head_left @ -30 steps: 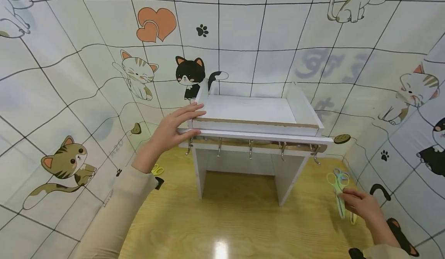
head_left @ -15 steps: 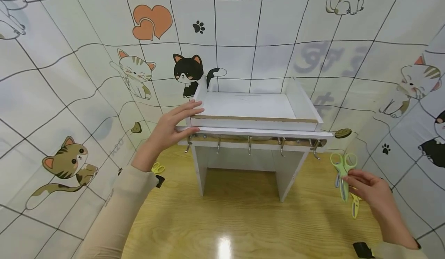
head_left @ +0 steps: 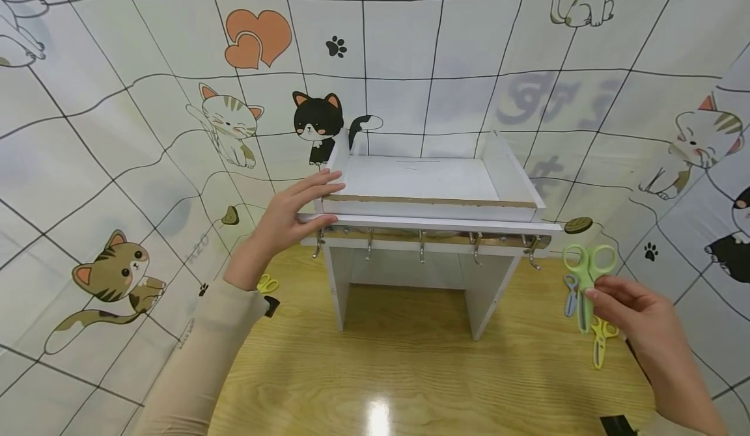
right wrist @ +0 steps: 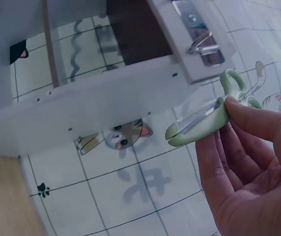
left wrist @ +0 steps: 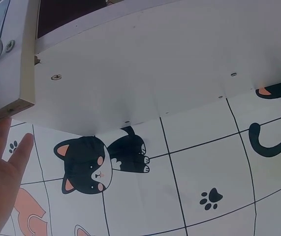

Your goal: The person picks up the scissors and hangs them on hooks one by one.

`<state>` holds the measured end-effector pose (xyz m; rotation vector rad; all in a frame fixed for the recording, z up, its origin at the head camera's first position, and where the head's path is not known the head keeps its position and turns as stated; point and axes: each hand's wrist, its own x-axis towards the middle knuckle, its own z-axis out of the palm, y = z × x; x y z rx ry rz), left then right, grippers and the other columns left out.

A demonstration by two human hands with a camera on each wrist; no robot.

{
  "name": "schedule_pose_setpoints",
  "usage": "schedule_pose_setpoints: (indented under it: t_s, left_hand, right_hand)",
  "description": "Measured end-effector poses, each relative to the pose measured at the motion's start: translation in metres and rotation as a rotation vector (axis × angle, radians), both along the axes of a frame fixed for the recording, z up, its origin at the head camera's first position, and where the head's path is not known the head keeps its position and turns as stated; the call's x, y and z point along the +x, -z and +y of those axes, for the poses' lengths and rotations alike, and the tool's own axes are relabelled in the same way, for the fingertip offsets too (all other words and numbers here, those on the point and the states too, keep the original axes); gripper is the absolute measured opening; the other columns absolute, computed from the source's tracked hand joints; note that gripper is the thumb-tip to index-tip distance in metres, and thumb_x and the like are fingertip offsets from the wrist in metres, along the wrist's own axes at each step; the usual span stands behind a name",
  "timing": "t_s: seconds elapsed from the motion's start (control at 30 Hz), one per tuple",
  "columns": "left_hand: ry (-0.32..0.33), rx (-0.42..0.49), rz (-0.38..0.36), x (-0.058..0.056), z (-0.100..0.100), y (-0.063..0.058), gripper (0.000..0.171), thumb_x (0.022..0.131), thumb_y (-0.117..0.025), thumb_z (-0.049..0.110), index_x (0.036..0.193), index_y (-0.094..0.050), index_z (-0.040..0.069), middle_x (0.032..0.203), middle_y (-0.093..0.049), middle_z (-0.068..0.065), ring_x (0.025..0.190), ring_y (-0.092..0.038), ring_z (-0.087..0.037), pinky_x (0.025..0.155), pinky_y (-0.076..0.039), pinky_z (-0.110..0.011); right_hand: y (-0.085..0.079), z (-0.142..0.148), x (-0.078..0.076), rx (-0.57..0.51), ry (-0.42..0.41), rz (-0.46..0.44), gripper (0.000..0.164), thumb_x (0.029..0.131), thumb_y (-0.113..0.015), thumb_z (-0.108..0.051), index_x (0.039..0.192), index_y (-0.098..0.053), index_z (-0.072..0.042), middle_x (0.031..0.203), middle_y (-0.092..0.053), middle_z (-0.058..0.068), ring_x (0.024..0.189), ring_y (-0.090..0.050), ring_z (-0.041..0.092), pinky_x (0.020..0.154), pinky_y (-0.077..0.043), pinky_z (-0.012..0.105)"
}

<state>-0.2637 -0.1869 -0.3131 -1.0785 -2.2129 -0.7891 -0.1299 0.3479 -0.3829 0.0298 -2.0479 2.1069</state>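
My right hand [head_left: 650, 322] pinches a pair of green scissors [head_left: 584, 286] between thumb and fingers, right of a white shelf unit [head_left: 433, 221]. Both finger loops point upward and the blades hang downward in the head view. In the right wrist view the blades of the scissors [right wrist: 206, 129] lie close together. Several metal hooks [head_left: 422, 247] line the shelf's front edge, with nothing hanging on them. My left hand [head_left: 281, 218] rests at the shelf's left end, fingers extended along its side and thumb on the front edge. Part of that hand [left wrist: 2, 167] shows beside the board.
On the wooden table [head_left: 410, 384], blue scissors [head_left: 571, 298] and yellow scissors [head_left: 599, 345] lie near the right hand. Another yellow pair [head_left: 267, 284] is left of the shelf. A cat-patterned sheet [head_left: 404, 45] encloses the back and sides.
The right hand has lifted the green scissors upward and slightly right, turning their loops up. More of the blue and yellow scissors now shows. The left hand has stayed on the shelf.
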Motion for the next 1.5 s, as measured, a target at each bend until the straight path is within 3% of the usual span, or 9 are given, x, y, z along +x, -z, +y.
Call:
schedule_pose_setpoints:
  t_s: [0.27,0.5,0.83,1.1,1.3,1.5]
  left_hand:
    - [-0.009,-0.006,-0.004,0.001,0.0,0.0,0.053,0.087,-0.078,0.026,0.137,-0.062,0.019,0.149,-0.055,-0.002,0.146,-0.042,-0.023,0.12,-0.036,-0.043]
    - [-0.008,-0.006,-0.005,0.001,-0.001,0.0,0.05,0.09,-0.075,0.033,0.136,-0.062,0.019,0.149,-0.055,-0.003,0.146,-0.042,-0.023,0.12,-0.036,-0.043]
    - [0.005,0.0,0.0,-0.001,-0.001,0.001,0.05,0.091,-0.072,0.038,0.136,-0.062,0.018,0.148,-0.055,-0.004,0.146,-0.043,-0.024,0.12,-0.037,-0.044]
    - [0.008,0.0,-0.009,-0.001,0.001,-0.001,0.052,0.092,-0.07,0.043,0.137,-0.062,0.018,0.149,-0.054,-0.003,0.146,-0.042,-0.023,0.12,-0.036,-0.044]
    - [0.003,0.004,-0.006,-0.001,0.001,-0.001,0.051,0.092,-0.072,0.038,0.137,-0.062,0.018,0.149,-0.054,-0.003,0.145,-0.043,-0.024,0.119,-0.037,-0.046]
    - [0.002,0.007,-0.01,0.001,0.0,0.0,0.051,0.092,-0.071,0.039,0.137,-0.062,0.018,0.15,-0.054,-0.003,0.146,-0.043,-0.024,0.119,-0.037,-0.047]
  right_hand:
    - [-0.016,-0.012,0.011,0.073,-0.005,-0.025,0.024,0.094,-0.065,0.001,0.103,-0.074,-0.019,0.087,-0.075,-0.014,0.074,-0.068,0.001,0.063,-0.054,0.015]
    - [-0.023,-0.024,0.015,0.225,-0.033,-0.023,0.019,0.092,-0.067,-0.001,0.102,-0.075,-0.015,0.088,-0.076,-0.017,0.076,-0.066,-0.001,0.064,-0.051,0.014]
    - [-0.012,-0.036,0.009,0.171,-0.18,0.17,0.032,0.09,-0.06,0.016,0.1,-0.076,-0.01,0.093,-0.076,-0.014,0.078,-0.07,-0.001,0.068,-0.055,0.012]
    - [-0.007,-0.042,0.004,0.264,-0.158,0.168,0.032,0.089,-0.061,0.015,0.103,-0.078,-0.009,0.098,-0.075,-0.017,0.082,-0.069,-0.003,0.069,-0.055,0.011]
    - [-0.006,-0.045,0.0,0.394,-0.103,0.129,0.031,0.09,-0.064,0.011,0.101,-0.079,-0.013,0.095,-0.073,-0.023,0.079,-0.068,-0.005,0.067,-0.055,0.01]
    - [0.001,-0.047,-0.007,0.538,-0.032,0.119,0.022,0.089,-0.068,0.006,0.101,-0.079,-0.009,0.092,-0.07,-0.029,0.077,-0.067,-0.008,0.065,-0.054,0.01]
